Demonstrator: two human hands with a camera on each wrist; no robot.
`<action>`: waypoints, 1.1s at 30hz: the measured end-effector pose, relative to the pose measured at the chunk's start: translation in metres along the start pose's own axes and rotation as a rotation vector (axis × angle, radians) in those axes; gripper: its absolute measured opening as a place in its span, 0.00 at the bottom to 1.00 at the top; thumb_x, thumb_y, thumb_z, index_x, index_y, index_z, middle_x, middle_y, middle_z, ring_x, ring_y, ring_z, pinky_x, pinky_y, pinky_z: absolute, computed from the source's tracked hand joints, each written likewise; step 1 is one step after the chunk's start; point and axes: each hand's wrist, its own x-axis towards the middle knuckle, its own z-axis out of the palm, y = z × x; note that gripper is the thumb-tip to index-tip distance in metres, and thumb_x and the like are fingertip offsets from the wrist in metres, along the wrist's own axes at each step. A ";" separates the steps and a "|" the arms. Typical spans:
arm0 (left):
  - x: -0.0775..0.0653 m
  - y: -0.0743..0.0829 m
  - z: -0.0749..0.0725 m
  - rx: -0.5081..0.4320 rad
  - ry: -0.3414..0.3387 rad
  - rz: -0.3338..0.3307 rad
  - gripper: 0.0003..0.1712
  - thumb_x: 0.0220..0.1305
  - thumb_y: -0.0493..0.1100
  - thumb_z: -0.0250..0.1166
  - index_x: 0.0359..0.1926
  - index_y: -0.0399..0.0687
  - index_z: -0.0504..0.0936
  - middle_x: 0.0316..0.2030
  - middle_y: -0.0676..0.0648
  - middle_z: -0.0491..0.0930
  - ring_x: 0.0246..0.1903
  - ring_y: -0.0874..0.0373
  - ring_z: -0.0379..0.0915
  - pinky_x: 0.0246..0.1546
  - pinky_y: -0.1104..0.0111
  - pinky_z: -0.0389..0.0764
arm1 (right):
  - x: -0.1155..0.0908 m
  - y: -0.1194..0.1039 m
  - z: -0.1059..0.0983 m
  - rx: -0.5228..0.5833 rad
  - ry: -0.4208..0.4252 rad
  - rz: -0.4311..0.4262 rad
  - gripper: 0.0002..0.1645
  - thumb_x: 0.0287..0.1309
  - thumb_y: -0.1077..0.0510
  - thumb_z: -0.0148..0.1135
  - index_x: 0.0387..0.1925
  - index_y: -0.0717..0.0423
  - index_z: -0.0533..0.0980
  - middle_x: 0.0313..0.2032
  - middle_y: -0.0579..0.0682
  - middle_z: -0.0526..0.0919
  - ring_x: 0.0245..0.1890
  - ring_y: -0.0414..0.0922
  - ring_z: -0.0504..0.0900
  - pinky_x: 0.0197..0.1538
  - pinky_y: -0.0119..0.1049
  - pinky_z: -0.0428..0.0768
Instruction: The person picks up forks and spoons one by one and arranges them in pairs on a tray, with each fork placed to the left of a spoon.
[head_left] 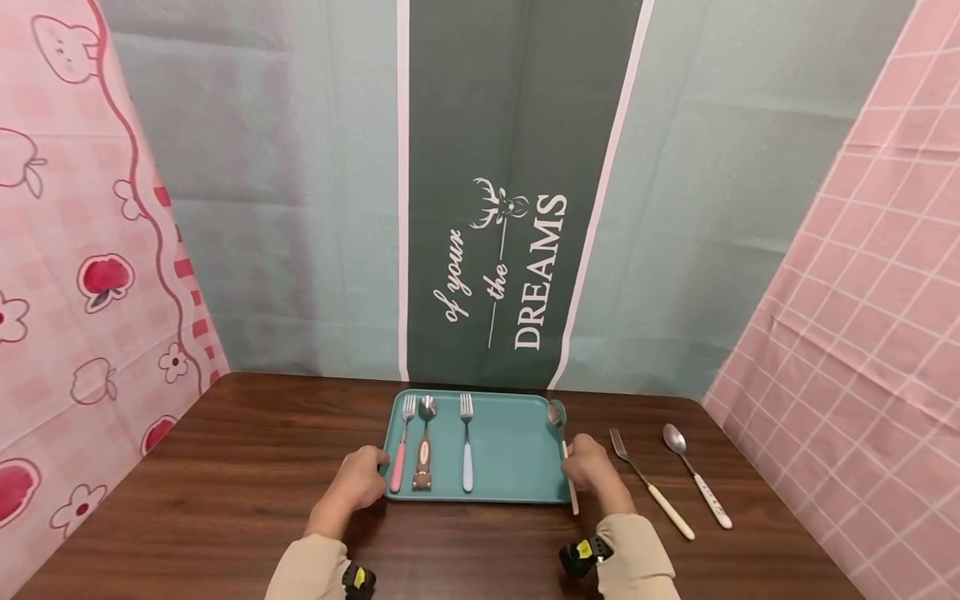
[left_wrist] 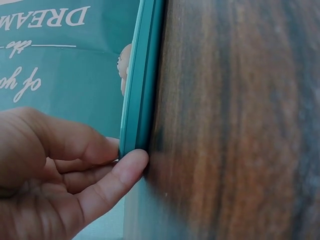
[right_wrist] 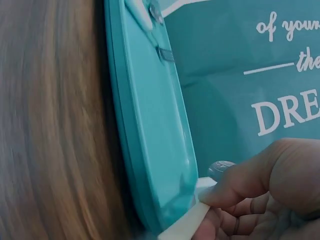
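Note:
A teal tray (head_left: 517, 450) lies on the table with a pink-handled fork (head_left: 398, 467), a spoon with a brown bear handle (head_left: 423, 454) and a blue-handled fork (head_left: 468, 467) on its left and middle parts. My left hand (head_left: 360, 477) is at the tray's left side; in the left wrist view its thumb and index finger (left_wrist: 95, 145) pinch the rim. By the right rim, my right hand (head_left: 594, 468) pinches the cream handle of a spoon (head_left: 557, 415), the bowl pointing to the back. The spoon's handle (right_wrist: 186, 222) crosses the tray's corner in the right wrist view.
Right of the tray, a fork with a cream handle (head_left: 671, 510) and a spoon with a patterned white handle (head_left: 711, 502) lie on the brown wooden table (head_left: 247, 483). A green cloth with printed words (head_left: 337, 250) hangs behind; pink cloths hang at both sides.

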 end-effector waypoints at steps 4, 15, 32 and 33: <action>0.001 0.000 0.000 -0.003 0.001 -0.011 0.24 0.41 0.24 0.55 0.45 0.27 0.79 0.44 0.34 0.78 0.49 0.39 0.70 0.48 0.52 0.71 | 0.002 -0.009 0.008 0.026 0.020 -0.036 0.19 0.43 0.73 0.45 0.10 0.51 0.55 0.13 0.45 0.53 0.13 0.40 0.53 0.17 0.32 0.59; 0.001 -0.001 0.000 0.000 -0.004 0.003 0.23 0.42 0.24 0.56 0.45 0.25 0.78 0.44 0.33 0.77 0.49 0.40 0.70 0.48 0.52 0.71 | 0.015 -0.019 0.034 0.168 0.007 -0.044 0.19 0.41 0.74 0.46 0.09 0.52 0.56 0.11 0.44 0.55 0.10 0.39 0.58 0.15 0.30 0.63; 0.002 0.000 0.002 -0.001 -0.010 -0.002 0.22 0.43 0.23 0.56 0.45 0.23 0.77 0.44 0.31 0.77 0.49 0.39 0.70 0.48 0.52 0.71 | 0.022 -0.036 0.058 0.210 0.019 -0.125 0.13 0.38 0.75 0.46 0.10 0.59 0.66 0.11 0.44 0.61 0.10 0.38 0.60 0.15 0.29 0.60; 0.002 0.000 0.002 -0.002 -0.015 -0.005 0.22 0.43 0.23 0.56 0.45 0.23 0.77 0.45 0.31 0.77 0.49 0.39 0.70 0.48 0.52 0.71 | 0.022 -0.037 0.059 0.228 0.012 -0.119 0.11 0.38 0.75 0.47 0.12 0.61 0.68 0.13 0.46 0.63 0.11 0.39 0.61 0.16 0.29 0.62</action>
